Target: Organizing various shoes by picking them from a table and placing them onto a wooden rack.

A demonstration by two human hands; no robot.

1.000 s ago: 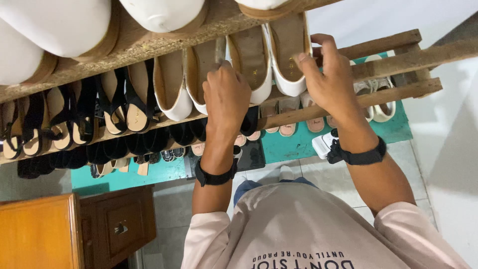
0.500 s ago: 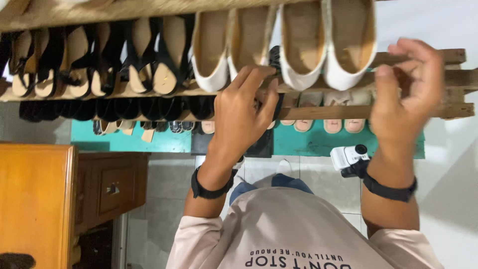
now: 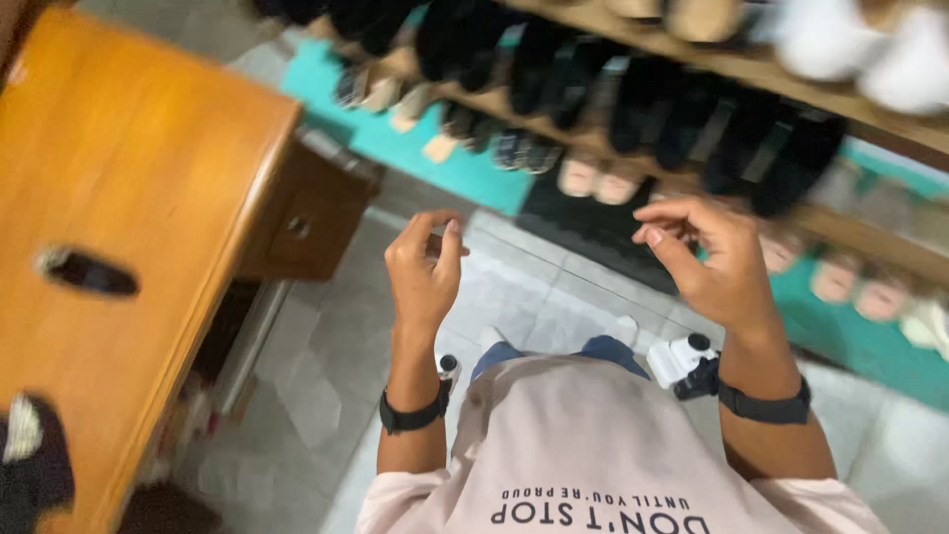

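Both hands hang free over the tiled floor [image 3: 326, 356], each grip empty: the left hand [image 3: 423, 272] with fingers curled loosely, the right hand [image 3: 714, 259] half open with its fingers bent inward. The shoe rack [image 3: 751, 71] runs slantwise across the top of the view, its long axis falling from upper left to lower right. The dark sandals [image 3: 633, 94] on it lie beyond both hands, nearer the right. A wooden worktop [image 3: 129, 158] stands to the left, nearer the left hand. Motion blur smears the shoes, so single pairs are hard to tell apart, and the rack's top is cut off.
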